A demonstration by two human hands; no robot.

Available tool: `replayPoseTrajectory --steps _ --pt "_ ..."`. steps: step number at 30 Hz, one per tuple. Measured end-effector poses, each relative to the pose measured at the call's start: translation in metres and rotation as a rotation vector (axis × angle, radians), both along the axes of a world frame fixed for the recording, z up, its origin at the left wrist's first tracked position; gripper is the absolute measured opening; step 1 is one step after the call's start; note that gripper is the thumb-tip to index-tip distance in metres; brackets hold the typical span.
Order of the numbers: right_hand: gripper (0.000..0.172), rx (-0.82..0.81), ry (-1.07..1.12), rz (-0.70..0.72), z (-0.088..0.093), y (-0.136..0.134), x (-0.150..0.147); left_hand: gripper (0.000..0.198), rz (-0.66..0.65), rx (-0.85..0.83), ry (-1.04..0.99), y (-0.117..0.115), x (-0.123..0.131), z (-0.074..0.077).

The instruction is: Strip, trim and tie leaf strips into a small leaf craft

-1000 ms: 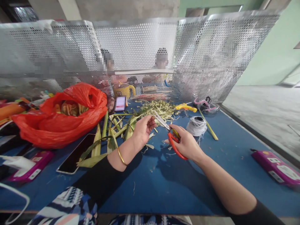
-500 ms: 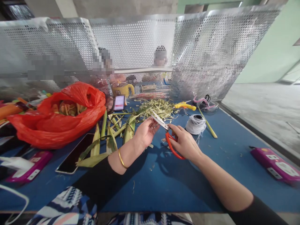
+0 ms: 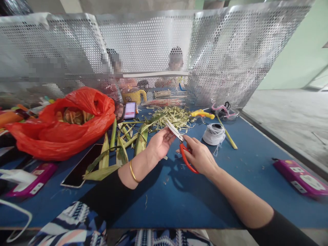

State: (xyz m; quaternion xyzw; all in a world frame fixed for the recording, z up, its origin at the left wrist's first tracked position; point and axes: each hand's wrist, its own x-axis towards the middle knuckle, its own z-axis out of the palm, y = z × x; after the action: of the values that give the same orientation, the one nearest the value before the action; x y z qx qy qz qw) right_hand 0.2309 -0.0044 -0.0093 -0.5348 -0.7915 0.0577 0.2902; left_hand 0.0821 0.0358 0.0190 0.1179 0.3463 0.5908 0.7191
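My right hand (image 3: pixel 201 155) grips red-handled scissors (image 3: pixel 188 160), their metal blades pointing up and left over my left hand (image 3: pixel 161 144). The left hand is palm up with fingers curled close to the blades; whatever lies between its fingertips is too small to make out. Behind the blades is a heap of shredded green strips (image 3: pixel 174 115). Green husk leaves (image 3: pixel 141 141) lie left of the hands. A spool of white thread (image 3: pixel 214 134) stands to the right, beside a thin green stalk (image 3: pixel 230 138).
A red plastic bag (image 3: pixel 61 136), a black phone (image 3: pixel 83 167) and a purple power strip (image 3: pixel 38 181) are on the left. Another purple strip (image 3: pixel 299 177) lies right. A yellow glue gun (image 3: pixel 202 114) and clear goggles (image 3: pixel 229 114) sit before the perforated metal screen (image 3: pixel 153 41); people are behind it.
The scissor blades look closer together, and the red handles have drawn in toward my right hand. My left hand has barely moved. The whole view has shifted slightly.
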Motion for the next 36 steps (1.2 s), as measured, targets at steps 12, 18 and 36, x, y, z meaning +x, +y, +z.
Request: replayPoseTrajectory --steps 12,18,36 --pt "0.027 -0.108 0.064 -0.008 0.003 -0.001 -0.004 0.031 -0.002 -0.01 0.025 -0.001 -0.001 0.001" --pt "0.041 -0.162 0.302 -0.058 0.006 0.004 0.0 0.025 0.07 0.01 0.109 0.0 -0.005 0.003" --pt "0.042 -0.161 -0.279 -0.14 -0.005 -0.067 0.102 0.016 0.262 0.291 0.406 -0.022 -0.026 0.032"
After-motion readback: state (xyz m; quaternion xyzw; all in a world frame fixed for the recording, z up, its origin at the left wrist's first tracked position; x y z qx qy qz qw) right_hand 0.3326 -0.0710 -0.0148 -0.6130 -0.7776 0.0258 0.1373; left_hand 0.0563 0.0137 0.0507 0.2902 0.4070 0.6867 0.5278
